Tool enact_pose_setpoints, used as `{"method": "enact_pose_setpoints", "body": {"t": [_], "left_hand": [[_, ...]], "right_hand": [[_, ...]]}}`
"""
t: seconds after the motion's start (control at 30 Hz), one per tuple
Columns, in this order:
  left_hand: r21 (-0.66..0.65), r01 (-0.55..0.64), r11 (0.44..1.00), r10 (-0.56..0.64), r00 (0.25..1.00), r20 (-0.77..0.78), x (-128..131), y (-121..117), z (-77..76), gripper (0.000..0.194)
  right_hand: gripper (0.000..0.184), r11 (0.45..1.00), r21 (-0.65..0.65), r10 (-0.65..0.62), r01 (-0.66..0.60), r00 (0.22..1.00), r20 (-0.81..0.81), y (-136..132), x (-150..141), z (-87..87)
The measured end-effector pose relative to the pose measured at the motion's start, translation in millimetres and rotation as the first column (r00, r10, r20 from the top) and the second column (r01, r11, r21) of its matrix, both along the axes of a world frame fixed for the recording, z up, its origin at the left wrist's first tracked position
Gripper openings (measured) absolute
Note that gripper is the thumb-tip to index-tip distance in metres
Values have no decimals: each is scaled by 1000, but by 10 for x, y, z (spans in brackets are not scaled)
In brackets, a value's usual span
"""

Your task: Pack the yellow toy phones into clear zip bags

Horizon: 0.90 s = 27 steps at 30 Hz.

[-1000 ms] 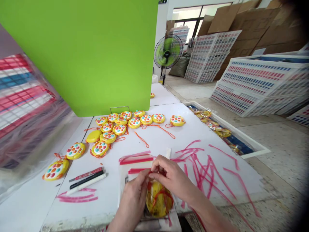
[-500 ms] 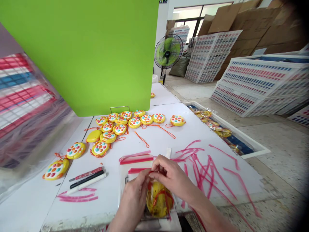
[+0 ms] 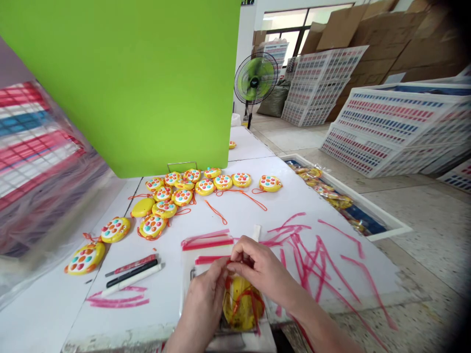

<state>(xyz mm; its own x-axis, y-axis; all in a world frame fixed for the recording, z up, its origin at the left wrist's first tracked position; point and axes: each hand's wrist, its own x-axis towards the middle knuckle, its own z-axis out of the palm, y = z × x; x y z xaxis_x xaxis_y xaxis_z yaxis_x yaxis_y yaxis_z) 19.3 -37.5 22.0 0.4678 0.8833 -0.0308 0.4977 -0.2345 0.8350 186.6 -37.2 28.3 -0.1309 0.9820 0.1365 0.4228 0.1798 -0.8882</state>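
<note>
In front of me, a clear plastic bag (image 3: 255, 316) with a yellow toy (image 3: 239, 304) and its orange cord inside lies at the table's near edge. My left hand (image 3: 206, 299) pinches the bag's top edge from the left. My right hand (image 3: 253, 260), fingers curled, pinches the same edge from the right. The fingertips of both hands meet there, and exactly what lies between them is partly hidden. Beneath and behind the hands is a stack of flat clear bags (image 3: 187, 274) with red strips along their edges.
Several yellow toys (image 3: 183, 197) with coloured buttons and orange cords lie across the table. Pens (image 3: 132, 273) rest at left, loose pink strips (image 3: 320, 260) at right. A green board (image 3: 147, 88) stands behind. Beyond the right edge is a white crate (image 3: 399, 229) of bagged toys.
</note>
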Motion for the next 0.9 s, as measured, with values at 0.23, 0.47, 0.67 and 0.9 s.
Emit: {"method": "enact_pose_setpoints", "body": {"t": [0.23,0.47,0.67,0.9], "left_hand": [[-9,-4,1000,4,1000,-15,5,-3,-7,34],[-19,-71,997,71,998,2,-9,30,-59,32],[-124,-209,970,223,969,107,-136,188,-249,34],[-225,-249,942,293,938,184,-160,268,-424,35]], "right_hand": [[21,997,61,35,-39,997,67,-7,17,-14],[18,986,115,105,-123,983,152,-31,47,-44],[17,961,73,-276,268,950,142,-89,639,-195],[24,679,254,-727,689,582,365,-325,1696,-549]]}}
